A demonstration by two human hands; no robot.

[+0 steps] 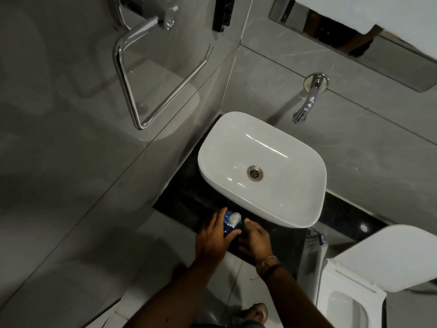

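The left hand [212, 237] grips a blue bottle [230, 222] on the black counter [179, 200]. The right hand [254, 242], at the bottle's four o'clock, rests loosely open just beside it, holding nothing. The white basin [262, 171] sits at the bottle's one o'clock.

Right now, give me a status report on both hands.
Left hand grips blue bottle. Right hand rests on black counter beside it. Basin close behind.

No legible text, brand, number or sign in this view. The blue bottle [230, 223] with the white cap, gripped by the left hand [214, 235], shows no readable label; any print is too small and blurred.
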